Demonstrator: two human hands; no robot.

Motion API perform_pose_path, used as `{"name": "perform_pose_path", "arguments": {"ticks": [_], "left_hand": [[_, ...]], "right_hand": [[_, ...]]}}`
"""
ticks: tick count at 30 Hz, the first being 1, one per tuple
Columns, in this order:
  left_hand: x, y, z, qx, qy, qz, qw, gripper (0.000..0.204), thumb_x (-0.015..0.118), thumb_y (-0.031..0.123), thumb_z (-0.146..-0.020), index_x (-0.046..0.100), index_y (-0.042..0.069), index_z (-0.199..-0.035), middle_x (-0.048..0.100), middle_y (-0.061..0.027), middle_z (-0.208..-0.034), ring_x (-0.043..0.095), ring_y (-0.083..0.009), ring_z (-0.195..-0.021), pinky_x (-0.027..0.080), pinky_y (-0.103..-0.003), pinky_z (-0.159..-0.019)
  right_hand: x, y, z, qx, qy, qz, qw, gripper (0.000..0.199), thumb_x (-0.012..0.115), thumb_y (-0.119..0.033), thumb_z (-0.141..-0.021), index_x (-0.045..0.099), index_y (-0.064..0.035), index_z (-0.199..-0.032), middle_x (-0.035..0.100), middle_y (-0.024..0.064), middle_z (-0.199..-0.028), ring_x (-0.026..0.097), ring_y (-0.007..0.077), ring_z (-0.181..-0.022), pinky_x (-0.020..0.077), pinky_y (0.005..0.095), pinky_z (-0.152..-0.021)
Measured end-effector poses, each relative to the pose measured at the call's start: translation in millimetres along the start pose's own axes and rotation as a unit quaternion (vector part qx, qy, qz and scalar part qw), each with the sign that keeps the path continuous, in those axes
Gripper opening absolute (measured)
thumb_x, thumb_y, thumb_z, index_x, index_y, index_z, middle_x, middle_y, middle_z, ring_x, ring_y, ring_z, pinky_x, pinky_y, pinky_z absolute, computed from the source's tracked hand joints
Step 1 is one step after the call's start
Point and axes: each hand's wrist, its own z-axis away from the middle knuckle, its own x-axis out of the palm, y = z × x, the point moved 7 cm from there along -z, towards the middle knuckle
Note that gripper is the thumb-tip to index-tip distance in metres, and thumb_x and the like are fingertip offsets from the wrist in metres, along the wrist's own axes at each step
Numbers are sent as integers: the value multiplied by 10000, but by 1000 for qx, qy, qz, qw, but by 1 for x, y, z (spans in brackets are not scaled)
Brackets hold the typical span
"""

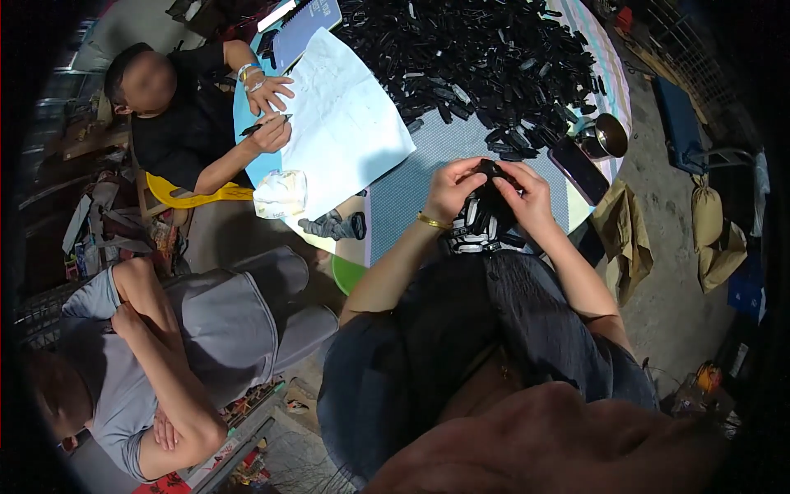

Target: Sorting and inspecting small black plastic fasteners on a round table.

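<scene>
My left hand [455, 193], with a gold bracelet at its wrist, and my right hand [527, 198] meet at the table's near edge. Between their fingertips they pinch a small black piece [490, 168], too small and dark to name. Just below my hands lie several black pieces with white or shiny parts [471, 239], close against my body. Beyond my hands, a large heap of small, long black pieces [469, 66] covers the far part of the table.
On the table [444, 148] lie a dark phone [578, 170], a metal cup [605, 136], a big white sheet [346, 123], a spiral notebook [306, 31] and a white packet [280, 194]. A person [189, 123] writes at the left; another [181, 329] sits nearer, arms folded.
</scene>
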Motion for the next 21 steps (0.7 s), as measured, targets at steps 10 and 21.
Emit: {"name": "perform_pose_path", "arguments": {"ticks": [10, 21], "left_hand": [[2, 3, 1, -1, 10, 3, 1000, 314, 524, -25, -796, 498, -56, -1108, 582, -80, -981, 558, -108, -851, 449, -209, -751], [8, 8, -1, 27, 9, -13, 1000, 262, 489, 72, -845, 525, -59, -1068, 587, -71, -973, 541, -104, -857, 431, -228, -770]], "right_hand": [[-1, -11, -1, -40, 28, 42, 998, 245, 659, -49, -692, 605, -5, -926, 588, 87, -797, 566, 170, -609, 451, 245, -509], [12, 36, 5, 106, -23, -119, 987, 274, 653, -89, -736, 545, -12, -975, 522, -25, -763, 454, 36, -629, 395, 178, -567]]}}
